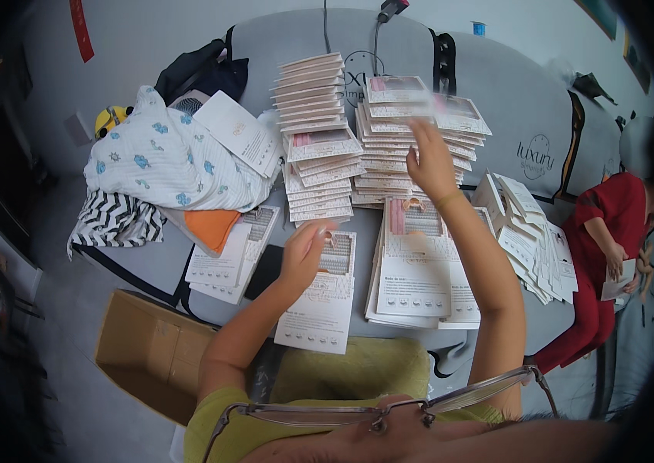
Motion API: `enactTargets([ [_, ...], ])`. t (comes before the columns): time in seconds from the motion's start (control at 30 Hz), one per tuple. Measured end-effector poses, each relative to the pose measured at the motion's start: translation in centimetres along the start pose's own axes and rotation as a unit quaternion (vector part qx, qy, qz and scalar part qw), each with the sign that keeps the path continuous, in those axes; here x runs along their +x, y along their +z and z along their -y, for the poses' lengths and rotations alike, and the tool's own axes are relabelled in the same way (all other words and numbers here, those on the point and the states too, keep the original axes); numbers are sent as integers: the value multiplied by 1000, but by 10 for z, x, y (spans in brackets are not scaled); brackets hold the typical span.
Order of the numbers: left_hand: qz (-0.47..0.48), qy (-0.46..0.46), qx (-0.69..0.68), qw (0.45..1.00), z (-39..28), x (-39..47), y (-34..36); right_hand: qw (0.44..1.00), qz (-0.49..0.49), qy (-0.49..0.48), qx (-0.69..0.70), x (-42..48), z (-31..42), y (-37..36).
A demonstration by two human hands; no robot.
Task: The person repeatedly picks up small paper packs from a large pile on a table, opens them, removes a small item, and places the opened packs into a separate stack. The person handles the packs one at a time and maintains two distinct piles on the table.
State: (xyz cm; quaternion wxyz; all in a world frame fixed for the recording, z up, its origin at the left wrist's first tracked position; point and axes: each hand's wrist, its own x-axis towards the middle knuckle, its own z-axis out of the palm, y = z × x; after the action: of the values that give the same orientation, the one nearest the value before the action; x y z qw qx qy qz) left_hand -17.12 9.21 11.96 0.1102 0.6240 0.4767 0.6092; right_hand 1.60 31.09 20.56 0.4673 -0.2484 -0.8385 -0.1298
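Note:
My left hand (303,257) is at the top end of a flat white eyelash package (315,318), its fingers curled by the window. Whether it grips the package is unclear. My right hand (432,159) reaches over the stacked packages (384,156) at the back, thumb and forefinger apart. A pale blur lies just beyond its fingertips, beside a package with a pink panel (463,113). Between my arms lies a pile of window packages (413,283) with eye drawings along the lower edge. Another tall, leaning stack (312,98) stands behind my left hand.
A grey sofa (497,133) carries the stacks. Loose white cards (526,237) lie to the right, near a seated person in red (607,214) holding a white card. At left are a printed cloth (153,156), more packages (217,254) and an open cardboard box (147,347).

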Motion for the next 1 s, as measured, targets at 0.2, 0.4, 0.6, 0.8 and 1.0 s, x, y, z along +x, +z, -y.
enactTargets([
  [0.2,-138,432,287,844,-100,-29,-77,929,-81,358,-43,59,-106,68],
  [0.4,-141,495,315,798,-109,-24,-94,792,151,553,210,101,-147,70],
  [0.6,-136,511,323,785,-110,-26,-96,786,269,527,179,124,-180,98],
  [0.8,-135,513,333,779,-114,-26,-96,778,335,503,169,131,-144,97],
  [1.0,-127,514,336,779,-112,-27,-96,827,385,384,141,136,-184,133],
])
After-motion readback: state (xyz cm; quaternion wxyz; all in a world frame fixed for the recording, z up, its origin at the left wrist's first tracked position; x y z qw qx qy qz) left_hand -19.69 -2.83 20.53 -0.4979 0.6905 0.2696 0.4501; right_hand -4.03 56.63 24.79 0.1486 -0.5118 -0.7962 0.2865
